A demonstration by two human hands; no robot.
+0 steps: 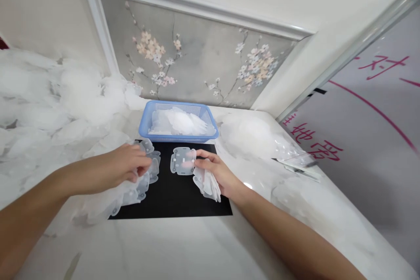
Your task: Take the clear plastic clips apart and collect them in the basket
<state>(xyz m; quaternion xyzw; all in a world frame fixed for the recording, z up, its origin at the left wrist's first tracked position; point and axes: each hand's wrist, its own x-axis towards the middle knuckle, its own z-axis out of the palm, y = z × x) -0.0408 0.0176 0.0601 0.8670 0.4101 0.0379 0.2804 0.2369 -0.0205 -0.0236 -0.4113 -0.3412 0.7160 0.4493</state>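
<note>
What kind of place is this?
Probably a small home workshop: a marble-look table heaped with clear plastic pieces, a blue basket holding more, and a flower painting on the wall.

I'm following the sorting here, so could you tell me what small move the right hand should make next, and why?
Probably draw the single translucent piece back onto the stack in the right hand. Its fingertips already pinch that piece's edge over the black mat, while the left hand rests on the loose pile beside it.
</note>
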